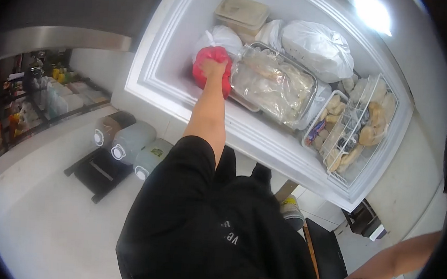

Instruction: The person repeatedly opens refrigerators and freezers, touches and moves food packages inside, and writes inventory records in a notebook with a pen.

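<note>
My left hand [211,67] reaches down into an open chest freezer [158,75] and grips the top of a red plastic bag [203,81]; its fingers are partly sunk in the folds. The bag's contents are hidden. Behind it sits a white plastic bag [225,37]. Beside the red bag, a metal tray [312,94] carries food under clear plastic wrap [269,78]. My right forearm [407,256] stretches toward the right edge, where the hand is out of view.
A lidded plastic container [243,11], a large white bag [318,50] and a white wire basket [346,132] with bagged food fill the freezer. Large jugs [133,141] stand on the floor at left, near a black stool [99,172]. Shelves with bottles and packets [35,95] are farther left.
</note>
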Demonstrator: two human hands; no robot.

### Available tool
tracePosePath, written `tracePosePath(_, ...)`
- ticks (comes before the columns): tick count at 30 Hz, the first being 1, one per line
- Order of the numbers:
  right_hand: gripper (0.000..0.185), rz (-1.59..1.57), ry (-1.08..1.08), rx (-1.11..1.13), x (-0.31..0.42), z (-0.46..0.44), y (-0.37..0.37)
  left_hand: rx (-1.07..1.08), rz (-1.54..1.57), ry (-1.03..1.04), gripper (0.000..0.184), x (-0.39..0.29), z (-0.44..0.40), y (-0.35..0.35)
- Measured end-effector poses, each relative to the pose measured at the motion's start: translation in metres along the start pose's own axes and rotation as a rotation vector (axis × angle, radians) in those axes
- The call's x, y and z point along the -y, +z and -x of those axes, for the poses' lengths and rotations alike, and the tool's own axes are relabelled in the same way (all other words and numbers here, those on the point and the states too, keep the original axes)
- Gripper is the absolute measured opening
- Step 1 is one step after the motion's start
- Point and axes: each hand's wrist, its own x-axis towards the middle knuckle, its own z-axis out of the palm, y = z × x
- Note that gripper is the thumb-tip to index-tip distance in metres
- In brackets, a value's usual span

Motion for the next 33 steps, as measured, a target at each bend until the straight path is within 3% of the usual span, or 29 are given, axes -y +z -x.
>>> tracePosePath(2,0.021,0.067,-0.007,0.040,-0.001,0.001,0.002,-0.034,0.032,-0.077,0.082,0.015,-0.012,0.039)
tracePosePath(4,0.021,0.108,-0.011,0.080,-0.001,0.001,0.010,-0.037,0.221,-0.049,0.082,0.018,-0.004,0.031)
tracePosePath(6,0.021,0.126,-0.011,0.102,0.001,0.001,0.018,0.097,0.277,-0.044,0.080,0.008,0.003,0.052)
tracePosePath(8,0.021,0.142,-0.011,0.113,0.002,-0.001,0.022,0.242,0.196,-0.110,0.071,-0.027,0.036,0.025)
tracePosePath(10,0.021,0.155,-0.014,0.124,0.004,-0.002,0.023,0.367,0.123,-0.047,0.061,-0.043,0.052,0.030)
tracePosePath(16,0.020,0.243,-0.064,0.160,0.005,-0.007,0.026,0.508,0.102,0.049,0.042,-0.072,0.072,0.046)
tracePosePath(22,0.020,0.313,-0.099,0.187,0.003,-0.011,0.026,0.392,0.036,0.136,0.035,-0.068,0.076,0.054)
tracePosePath(27,0.020,0.396,-0.142,0.199,-0.001,-0.012,0.019,0.315,-0.105,0.107,0.040,-0.059,0.056,0.042)
tracePosePath(31,0.020,0.577,-0.256,0.223,-0.013,-0.012,0.007,0.476,-0.280,0.078,0.073,-0.023,-0.007,-0.012)
tracePosePath(33,0.021,0.744,-0.351,0.228,-0.022,-0.010,0.002,0.499,-0.373,0.161,0.067,-0.006,-0.029,-0.057)
